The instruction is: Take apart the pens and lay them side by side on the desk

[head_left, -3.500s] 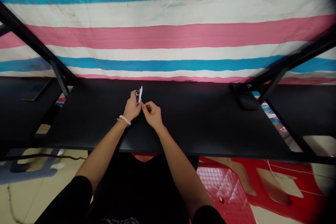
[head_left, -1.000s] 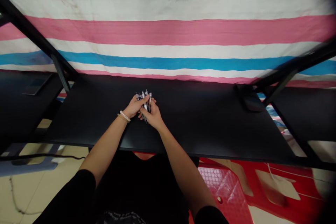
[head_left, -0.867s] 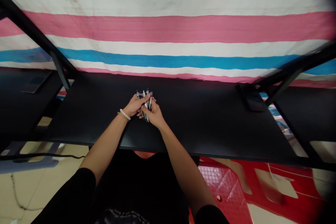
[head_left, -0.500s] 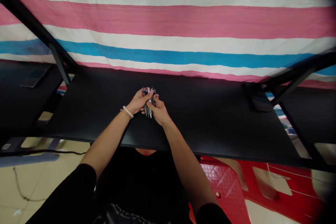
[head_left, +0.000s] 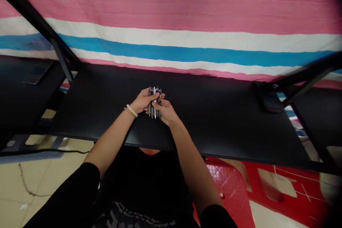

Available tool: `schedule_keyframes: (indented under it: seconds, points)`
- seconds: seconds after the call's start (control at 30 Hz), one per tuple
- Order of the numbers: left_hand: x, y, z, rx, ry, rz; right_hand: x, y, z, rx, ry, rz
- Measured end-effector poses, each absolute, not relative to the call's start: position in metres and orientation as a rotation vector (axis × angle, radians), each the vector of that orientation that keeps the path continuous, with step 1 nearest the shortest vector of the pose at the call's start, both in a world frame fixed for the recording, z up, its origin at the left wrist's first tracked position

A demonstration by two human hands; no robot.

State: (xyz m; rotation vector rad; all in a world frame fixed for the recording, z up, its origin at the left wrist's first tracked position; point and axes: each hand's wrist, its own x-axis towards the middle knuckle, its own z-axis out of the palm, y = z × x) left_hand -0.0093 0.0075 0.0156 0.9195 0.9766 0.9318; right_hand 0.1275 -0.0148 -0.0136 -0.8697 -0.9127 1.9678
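Note:
A bundle of several pens (head_left: pixel 154 113), mostly black and clear with a white one in the middle, is held upright-looking in the view above the black tabletop (head_left: pixel 219 114). My left hand (head_left: pixel 144 101) grips the bundle from the left, its thumb lying across the upper part of the pens. From the right, my right hand (head_left: pixel 166 110) closes around the lower part, thumb over the front. Some fingers of both hands are hidden behind the pens. A pale twisted bracelet (head_left: pixel 131 110) circles my left wrist.
Dark metal struts (head_left: pixel 61 60) rise at the table's left and right ends. A dark phone-like object (head_left: pixel 269 101) lies at the right end, another flat dark device (head_left: pixel 39 74) on the left table. Striped cloth (head_left: pixel 171 12) hangs behind. A red stool (head_left: pixel 229 185) stands below.
The camera view has shifted slightly, so the hands and pens appear a little further right. The pens look more spread side by side, with the white one now plainer in the middle.

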Motion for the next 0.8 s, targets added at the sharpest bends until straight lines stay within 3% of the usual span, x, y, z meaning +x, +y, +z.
schedule_keyframes:
  seconds: [0.8]
  points:
    - [-0.0064,0.0021,0.0209,1.056,1.066,1.005,0.129,-0.0181,-0.0097,-0.777,-0.881,2.091]
